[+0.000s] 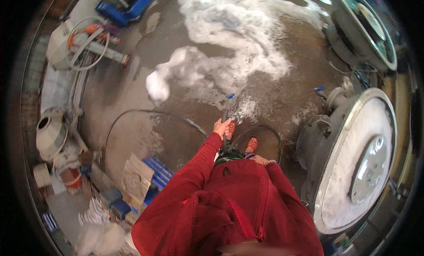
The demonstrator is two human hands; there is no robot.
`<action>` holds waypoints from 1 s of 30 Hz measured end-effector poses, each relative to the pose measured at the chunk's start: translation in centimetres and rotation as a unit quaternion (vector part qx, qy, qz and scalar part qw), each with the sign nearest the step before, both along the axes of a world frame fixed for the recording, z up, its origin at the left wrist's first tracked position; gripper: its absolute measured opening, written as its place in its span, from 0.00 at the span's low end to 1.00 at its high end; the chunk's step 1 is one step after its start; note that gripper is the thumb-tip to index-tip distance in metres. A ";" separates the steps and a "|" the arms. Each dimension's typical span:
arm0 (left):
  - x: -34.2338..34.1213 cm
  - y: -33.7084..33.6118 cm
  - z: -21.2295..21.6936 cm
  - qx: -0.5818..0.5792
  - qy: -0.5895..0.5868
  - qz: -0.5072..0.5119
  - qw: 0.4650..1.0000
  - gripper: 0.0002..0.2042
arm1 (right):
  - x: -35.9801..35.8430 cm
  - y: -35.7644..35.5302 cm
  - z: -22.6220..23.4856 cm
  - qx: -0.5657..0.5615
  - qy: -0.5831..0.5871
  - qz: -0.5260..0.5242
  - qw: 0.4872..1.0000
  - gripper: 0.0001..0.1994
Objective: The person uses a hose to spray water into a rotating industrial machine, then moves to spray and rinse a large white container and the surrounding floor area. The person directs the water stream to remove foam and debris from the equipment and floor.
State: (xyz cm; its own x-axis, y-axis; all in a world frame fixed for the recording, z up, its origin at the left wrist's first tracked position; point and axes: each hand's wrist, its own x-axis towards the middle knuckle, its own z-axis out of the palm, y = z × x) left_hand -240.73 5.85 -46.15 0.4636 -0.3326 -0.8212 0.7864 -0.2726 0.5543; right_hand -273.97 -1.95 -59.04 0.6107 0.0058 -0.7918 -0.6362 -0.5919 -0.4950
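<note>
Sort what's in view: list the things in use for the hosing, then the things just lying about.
In use:
left hand gripping the spray nozzle
black hose looping over the floor
white foam on the wet concrete floor

Lying about:
blue crate
crumpled cardboard
white jug
foamy vehicle wheel

One hose [132, 112]; two red sandals [251, 144]

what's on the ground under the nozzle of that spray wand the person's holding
Under the spray wand, held in the left hand, lies wet concrete floor with white foam spreading away. The floor beneath the foam is covered and cannot be seen.
</note>
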 end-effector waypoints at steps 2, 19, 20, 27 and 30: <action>0.3 2.8 0.8 -0.020 0.029 0.054 0.998 0.13 | -2.1 -0.2 -1.5 -0.053 0.035 0.060 0.996 0.18; -1.4 17.1 -0.5 -0.049 0.174 0.208 0.961 0.20 | 2.9 -1.3 2.9 0.205 -0.080 0.131 0.967 0.17; -1.0 16.3 -0.1 -0.057 0.180 0.192 0.963 0.19 | 3.3 -1.5 3.0 0.214 -0.091 0.127 0.964 0.17; 2.6 5.2 6.9 -0.109 0.032 0.144 0.983 0.29 | 6.4 -3.6 3.7 0.231 -0.156 0.071 0.958 0.16; 5.5 3.5 7.5 -0.176 0.025 0.114 0.977 0.24 | 8.5 -4.5 3.8 0.251 -0.190 0.057 0.948 0.16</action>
